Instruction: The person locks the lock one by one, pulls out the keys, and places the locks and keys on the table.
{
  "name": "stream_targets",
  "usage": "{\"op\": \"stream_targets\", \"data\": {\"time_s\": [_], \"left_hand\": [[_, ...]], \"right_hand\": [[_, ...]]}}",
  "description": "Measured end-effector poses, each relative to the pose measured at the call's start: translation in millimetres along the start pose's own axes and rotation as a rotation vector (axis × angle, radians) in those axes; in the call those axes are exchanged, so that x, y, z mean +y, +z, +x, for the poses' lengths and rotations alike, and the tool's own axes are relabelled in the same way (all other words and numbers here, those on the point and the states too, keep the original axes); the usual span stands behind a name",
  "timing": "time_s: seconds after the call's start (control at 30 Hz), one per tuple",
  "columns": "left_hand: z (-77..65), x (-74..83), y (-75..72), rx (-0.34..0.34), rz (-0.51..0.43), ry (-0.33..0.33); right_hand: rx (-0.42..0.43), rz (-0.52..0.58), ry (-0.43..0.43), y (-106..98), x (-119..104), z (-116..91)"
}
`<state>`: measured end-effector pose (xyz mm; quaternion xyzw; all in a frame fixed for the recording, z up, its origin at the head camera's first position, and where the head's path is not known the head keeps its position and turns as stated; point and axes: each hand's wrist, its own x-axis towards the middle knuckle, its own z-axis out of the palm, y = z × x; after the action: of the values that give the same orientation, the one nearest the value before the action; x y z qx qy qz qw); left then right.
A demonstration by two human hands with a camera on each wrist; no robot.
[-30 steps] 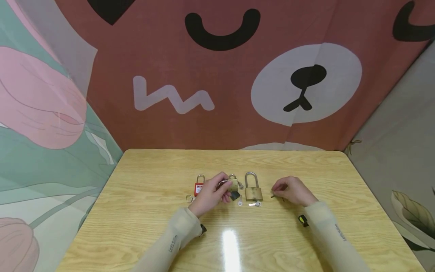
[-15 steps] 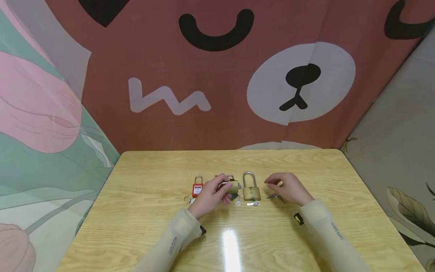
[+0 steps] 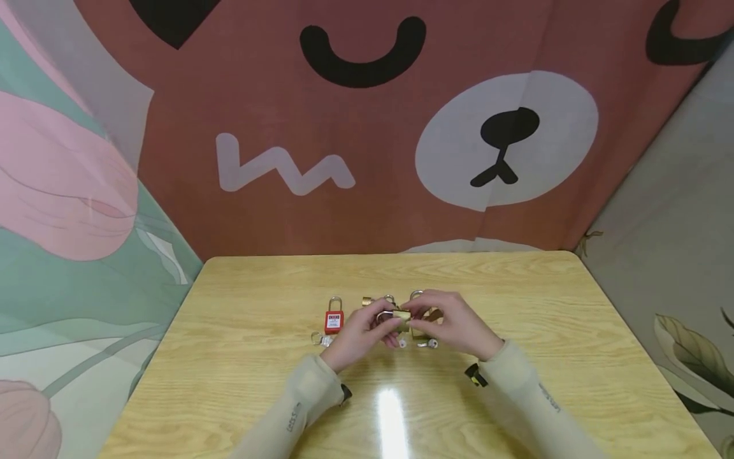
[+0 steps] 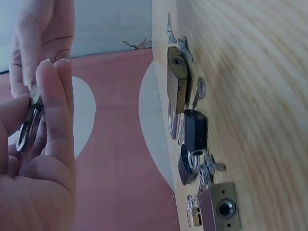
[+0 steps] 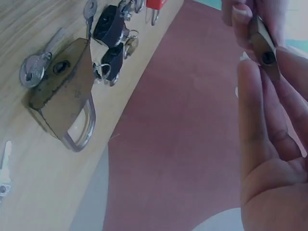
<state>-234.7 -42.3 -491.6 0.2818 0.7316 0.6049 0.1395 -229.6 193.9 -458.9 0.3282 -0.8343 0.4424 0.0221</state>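
Note:
In front of me my left hand (image 3: 361,335) holds a small brass padlock (image 3: 402,315) lying sideways, its shackle toward that hand. My right hand (image 3: 455,322) has come to the other end and pinches the lock body between thumb and fingers. The right wrist view shows the padlock's keyhole end (image 5: 268,57) facing the right hand; no key shows in it. In the left wrist view the shackle (image 4: 30,122) sticks out between the left fingers. Below the hands lies a large brass padlock (image 5: 67,91), partly covered by the right hand in the head view.
A red padlock (image 3: 334,322) lies to the left with keys (image 3: 325,340) by it. Two black padlocks (image 5: 109,24) lie between the red and large brass ones. Loose keys (image 3: 429,343) lie in front of the large lock. A patterned cloth (image 3: 367,210) hangs behind the table.
My right hand has moved left, from beside the keys on the right to the small padlock, and takes hold of its end. The left hand keeps its grip almost in place.

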Motion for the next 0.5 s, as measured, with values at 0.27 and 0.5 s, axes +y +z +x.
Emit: {"op": "stream_targets", "data": {"time_s": [0.27,0.5], "left_hand": [[1.9,0.2,3.2,0.059,0.002,-0.055],[2.4,3.7,5.8,0.085,0.046,-0.095]], "right_hand": [[0.004,-0.074,-0.018,2.7,-4.5,-0.5],[-0.055,-0.155,-0.078,4.4,-8.6,-1.8]]}}
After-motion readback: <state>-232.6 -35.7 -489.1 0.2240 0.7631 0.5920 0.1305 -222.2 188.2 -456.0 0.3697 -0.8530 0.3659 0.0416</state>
